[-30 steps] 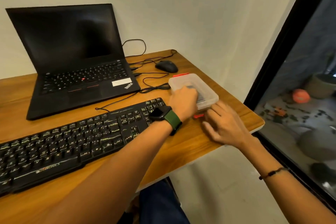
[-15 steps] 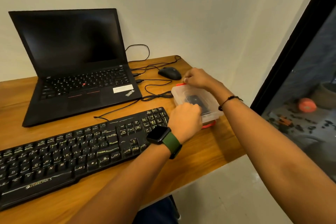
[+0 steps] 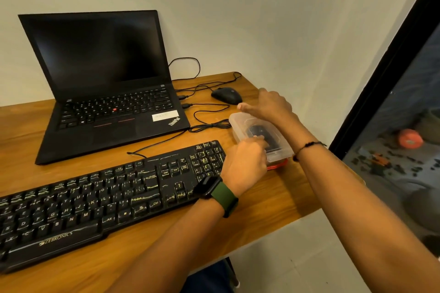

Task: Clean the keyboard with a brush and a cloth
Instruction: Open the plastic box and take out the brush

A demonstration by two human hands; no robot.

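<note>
While my left hand (image 3: 245,164) rests on the near end of the clear plastic box (image 3: 240,126), my right hand (image 3: 269,104) reaches over its far end, right by the mouse (image 3: 226,94). I think I do this to get the lid off, because the cleaning things should be inside. My left grip has its fingers curled and presses down on the lid so the box does not slide. My right grip looks loose, with the fingers spread out. I cannot tell if it has hold of the far clip or just hangs above it.

I see something dark inside the box. It may be the brush, but I cannot be sure. I see no cloth yet.

Just left of the box lies the black keyboard (image 3: 102,200) I must clean, flat on the wooden bench (image 3: 273,200). Its keys look dusty. Behind it, further left of the box, stands one open laptop (image 3: 104,83).

I count one box, one keyboard, one mouse, one laptop and two hands.
</note>
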